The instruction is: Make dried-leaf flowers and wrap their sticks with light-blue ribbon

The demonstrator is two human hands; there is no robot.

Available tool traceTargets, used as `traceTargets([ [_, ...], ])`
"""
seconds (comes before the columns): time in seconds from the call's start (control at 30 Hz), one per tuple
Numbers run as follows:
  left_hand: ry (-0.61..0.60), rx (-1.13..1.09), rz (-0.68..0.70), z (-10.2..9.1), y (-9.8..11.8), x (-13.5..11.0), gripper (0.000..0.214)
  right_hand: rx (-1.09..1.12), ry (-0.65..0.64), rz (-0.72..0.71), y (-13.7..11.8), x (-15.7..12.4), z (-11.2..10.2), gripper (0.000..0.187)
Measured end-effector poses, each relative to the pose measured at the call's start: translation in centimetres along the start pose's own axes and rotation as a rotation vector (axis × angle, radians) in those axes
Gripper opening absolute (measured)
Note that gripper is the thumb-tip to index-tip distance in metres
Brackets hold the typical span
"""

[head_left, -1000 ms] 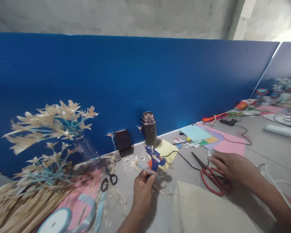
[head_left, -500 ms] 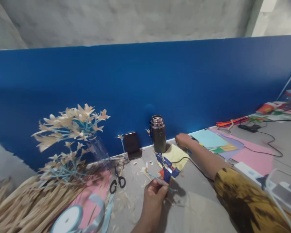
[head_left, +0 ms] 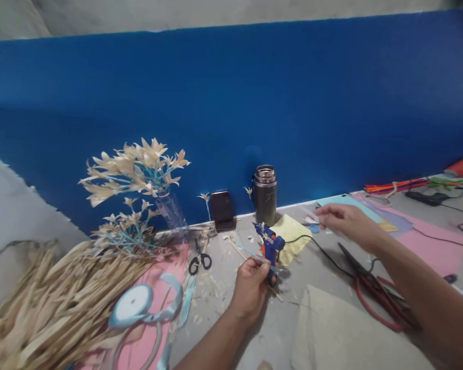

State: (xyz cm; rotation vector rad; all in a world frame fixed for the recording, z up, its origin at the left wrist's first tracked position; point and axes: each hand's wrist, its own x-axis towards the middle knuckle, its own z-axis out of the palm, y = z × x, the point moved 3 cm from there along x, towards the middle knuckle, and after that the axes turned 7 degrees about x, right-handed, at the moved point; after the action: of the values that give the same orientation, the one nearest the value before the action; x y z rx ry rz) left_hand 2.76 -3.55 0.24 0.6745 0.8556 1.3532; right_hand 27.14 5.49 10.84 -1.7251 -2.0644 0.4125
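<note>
My left hand is closed, its thumb and fingers pinching a thin stem wrapped in light blue. A blue hot glue gun stands right behind these fingertips, nozzle toward the back left; whether they touch it I cannot tell. Out to the right, my right hand is raised over the table with its fingers pinched. A pale translucent stick, blurred, shows at its fingertips. Below that hand are small white and blue bits. A yellow paper lies behind the glue gun.
A grey flask and a phone stand against the blue partition. Left are pale flowers, dried husks, small scissors and a ribbon roll. Large red-handled shears lie under my right forearm.
My right hand has come back from the partition's foot, and a pale stick now shows at its fingertips. The left hand keeps hold of the stem. The view has tilted down, revealing the shears.
</note>
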Motion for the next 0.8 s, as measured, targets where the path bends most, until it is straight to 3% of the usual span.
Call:
traceTargets([
  [0.07, -0.020, -0.021, 0.000, 0.0, 0.1, 0.1, 0.039, 0.508, -0.098, -0.005, -1.5, -4.5, 1.2, 0.035],
  [0.17, -0.043, -0.036, -0.010, 0.1, 0.1, 0.1, 0.039, 0.764, -0.159, 0.015, -3.7, -9.0, 3.0, 0.029],
  [0.23, -0.048, -0.038, -0.018, 0.3, 0.1, -0.1, 0.039, 0.779, -0.156, 0.022, -4.5, -9.9, 3.7, 0.026],
  [0.43, -0.051, 0.020, 0.003, 0.2, 0.2, -0.3, 0.037, 0.731, -0.099, 0.012, -4.5, -9.1, 4.1, 0.028],
  [0.67, -0.010, 0.350, 0.271, -0.7, 1.7, 0.0, 0.021, 0.447, 0.097, -0.173, -4.7, -10.6, 4.7, 0.026],
  [0.73, -0.033, 0.393, 0.296, -0.5, 2.1, -0.3, 0.019, 0.520, 0.089, -0.133, -4.7, -10.8, 4.9, 0.026],
  [0.8, -0.050, 0.412, 0.292, -0.2, 2.3, -0.8, 0.018, 0.674, -0.016, -0.015, -4.5, -10.7, 5.1, 0.029],
])
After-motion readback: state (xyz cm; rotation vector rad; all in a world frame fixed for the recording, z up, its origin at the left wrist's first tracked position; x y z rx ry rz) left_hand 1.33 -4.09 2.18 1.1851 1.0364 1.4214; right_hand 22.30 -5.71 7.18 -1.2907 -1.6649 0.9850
